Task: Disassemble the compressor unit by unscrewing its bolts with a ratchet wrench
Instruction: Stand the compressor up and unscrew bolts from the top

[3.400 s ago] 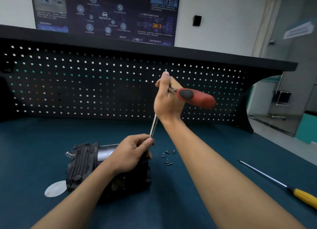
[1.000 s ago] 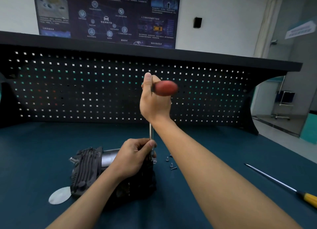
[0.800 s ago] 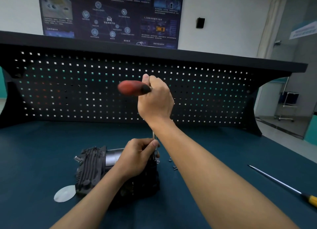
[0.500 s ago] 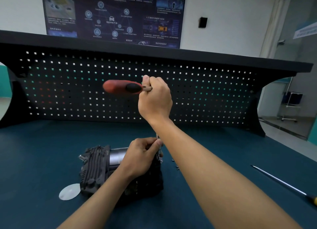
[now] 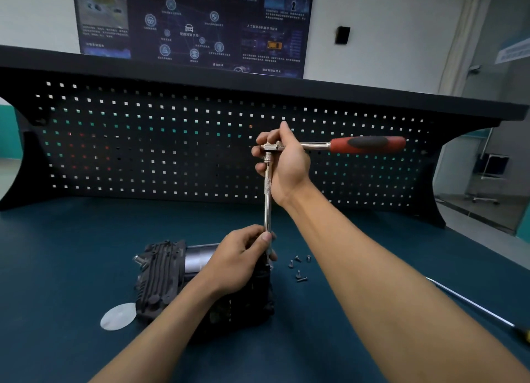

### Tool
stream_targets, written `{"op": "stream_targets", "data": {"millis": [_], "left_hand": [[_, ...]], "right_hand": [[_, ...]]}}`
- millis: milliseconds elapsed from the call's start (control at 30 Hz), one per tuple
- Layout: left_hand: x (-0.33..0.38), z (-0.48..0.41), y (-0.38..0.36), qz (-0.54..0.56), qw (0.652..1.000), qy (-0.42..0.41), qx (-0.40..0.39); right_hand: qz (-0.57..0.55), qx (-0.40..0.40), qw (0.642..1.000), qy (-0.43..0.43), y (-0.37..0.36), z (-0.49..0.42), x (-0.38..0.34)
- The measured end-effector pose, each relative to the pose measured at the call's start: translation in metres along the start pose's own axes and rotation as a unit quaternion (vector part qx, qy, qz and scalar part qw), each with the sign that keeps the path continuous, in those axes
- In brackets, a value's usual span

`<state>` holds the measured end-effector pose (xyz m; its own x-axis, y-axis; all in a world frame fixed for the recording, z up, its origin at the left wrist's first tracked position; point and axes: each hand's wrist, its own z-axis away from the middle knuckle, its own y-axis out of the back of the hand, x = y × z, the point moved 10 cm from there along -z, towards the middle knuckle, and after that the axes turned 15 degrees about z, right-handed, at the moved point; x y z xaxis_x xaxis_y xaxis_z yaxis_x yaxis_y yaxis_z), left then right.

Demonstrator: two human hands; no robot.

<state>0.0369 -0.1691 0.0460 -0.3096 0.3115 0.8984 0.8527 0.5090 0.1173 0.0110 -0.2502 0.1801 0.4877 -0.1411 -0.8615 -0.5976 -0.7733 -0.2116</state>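
Worktop: a dark teal worktop (image 5: 57,268) fills the lower view, backed by a black perforated pegboard (image 5: 143,141); a dark blue poster (image 5: 195,24) hangs on the white wall above.
Right arm: reaches up from the lower right; the right hand (image 5: 286,164) has its thumb raised and its fingers (image 5: 259,169) clenched round the head of a chrome ratchet wrench (image 5: 318,146) with a red and black grip pointing right.
Left arm: comes from the lower left; the left hand (image 5: 238,265) rests on a black ribbed compressor unit (image 5: 163,276), fingers wrapped round the foot of the upright chrome extension bar (image 5: 267,204); its tip is hidden.
Screwdriver: a yellow-handled screwdriver (image 5: 470,305) lies far right.
Disc: a pale round disc (image 5: 118,316) touches the compressor unit's left corner.
Bolts: small loose bolts (image 5: 298,268) lie just right of the compressor unit, apart from both hands.
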Motion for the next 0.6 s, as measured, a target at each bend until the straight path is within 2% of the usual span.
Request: {"op": "stream_targets", "data": {"millis": [200, 367, 467, 600], "left_hand": [[0.002, -0.001, -0.006, 0.028, 1.0, -0.004, -0.012], [0.0, 0.0, -0.006, 0.052, 0.999, 0.011, -0.006], [0.0, -0.002, -0.004, 0.05, 0.999, 0.009, 0.004], [0.0, -0.001, -0.002, 0.053, 0.998, 0.009, 0.019]], "right_hand": [[-0.148, -0.114, 0.98, -0.075, -0.01, 0.001, 0.009], [-0.208, -0.139, 0.965, -0.084, -0.012, 0.003, 0.009], [-0.188, -0.128, 0.971, -0.078, -0.01, 0.002, 0.009], [-0.09, -0.102, 0.99, -0.036, -0.011, 0.001, 0.003]]}}
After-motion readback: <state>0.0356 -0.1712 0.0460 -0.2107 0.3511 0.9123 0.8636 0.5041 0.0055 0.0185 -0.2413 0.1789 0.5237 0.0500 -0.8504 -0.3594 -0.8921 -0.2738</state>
